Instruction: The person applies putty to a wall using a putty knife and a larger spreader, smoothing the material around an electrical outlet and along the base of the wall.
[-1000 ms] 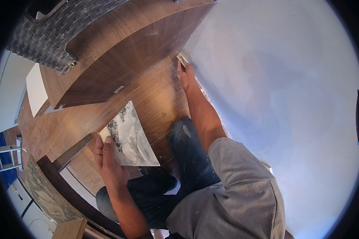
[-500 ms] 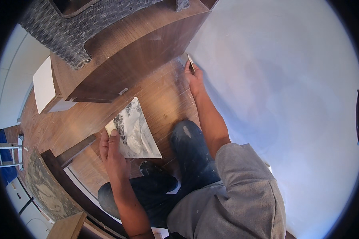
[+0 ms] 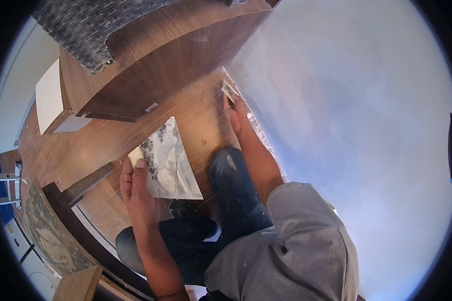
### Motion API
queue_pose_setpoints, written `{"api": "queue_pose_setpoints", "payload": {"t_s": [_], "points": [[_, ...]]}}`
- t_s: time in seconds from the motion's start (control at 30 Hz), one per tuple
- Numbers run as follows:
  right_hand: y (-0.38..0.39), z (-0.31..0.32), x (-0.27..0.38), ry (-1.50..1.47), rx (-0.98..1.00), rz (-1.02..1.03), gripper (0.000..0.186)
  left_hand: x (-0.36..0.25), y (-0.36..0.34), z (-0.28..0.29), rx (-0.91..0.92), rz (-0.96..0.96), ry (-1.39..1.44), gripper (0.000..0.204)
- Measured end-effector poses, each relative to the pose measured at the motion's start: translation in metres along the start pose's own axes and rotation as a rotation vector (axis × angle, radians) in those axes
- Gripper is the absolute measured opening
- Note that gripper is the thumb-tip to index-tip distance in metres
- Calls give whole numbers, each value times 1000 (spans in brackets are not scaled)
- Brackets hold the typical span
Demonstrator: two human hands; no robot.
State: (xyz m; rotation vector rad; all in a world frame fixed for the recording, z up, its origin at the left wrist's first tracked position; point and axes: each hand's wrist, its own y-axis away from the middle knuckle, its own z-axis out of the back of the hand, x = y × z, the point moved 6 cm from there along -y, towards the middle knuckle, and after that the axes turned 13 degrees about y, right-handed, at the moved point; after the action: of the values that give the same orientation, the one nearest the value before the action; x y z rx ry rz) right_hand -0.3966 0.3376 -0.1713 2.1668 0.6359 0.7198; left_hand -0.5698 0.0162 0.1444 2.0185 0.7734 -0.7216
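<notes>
Putty knife [image 3: 229, 92]: small blade pinched in the fingers of my right hand [image 3: 237, 111], its edge laid against the foot of the pale wall [image 3: 346, 100], right where wall and floor meet.
Right fingers: curled tight round the knife's handle, thumb on top; the handle itself is mostly hidden under my hand, so I cannot tell its colour.
Right arm: stretched forward and bare from the wrist to the grey sleeve [image 3: 306, 236] at my elbow.
Plaster board [image 3: 170, 161]: flat, wedge-shaped plate smeared with white and grey filler, held level above the floor in my left hand [image 3: 135, 188], well apart from the knife.
Left fingers: wrapped round the near-left corner of the board, thumb pressed on its top face beside a pale lump at the corner; the other fingers are underneath and out of sight.
Filler: thickest in the middle of the board, thinner and darker toward its far end.
Trousers [image 3: 236, 200]: dark, flecked with pale spots; my knee sits between the two arms, close to the wall.
Floor [image 3: 196, 115]: brown wood-pattern boards, dusty pale along the strip at the wall's foot.
Cabinet [image 3: 150, 70]: dark wood-grain unit standing on the floor beyond the board, its side running up to the wall.
Woven basket [image 3: 85, 25]: grey, resting on top of the cabinet at the far left.
White panel [image 3: 49, 95]: leaning just left of the cabinet.
</notes>
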Motion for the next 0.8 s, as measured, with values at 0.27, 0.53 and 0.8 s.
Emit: {"api": "queue_pose_setpoints", "payload": {"t_s": [0.27,0.53,0.8], "points": [[-36,-15,17,-3,38,91,22,2,-4,7,-12,7,-28,37],[-54,-30,28,-166,9,46,20,2,-3,-4,2,-2,-75,36],[-16,-57,44,-301,150,-52,21,3,-2,-10,18,-8,-118,38]]}}
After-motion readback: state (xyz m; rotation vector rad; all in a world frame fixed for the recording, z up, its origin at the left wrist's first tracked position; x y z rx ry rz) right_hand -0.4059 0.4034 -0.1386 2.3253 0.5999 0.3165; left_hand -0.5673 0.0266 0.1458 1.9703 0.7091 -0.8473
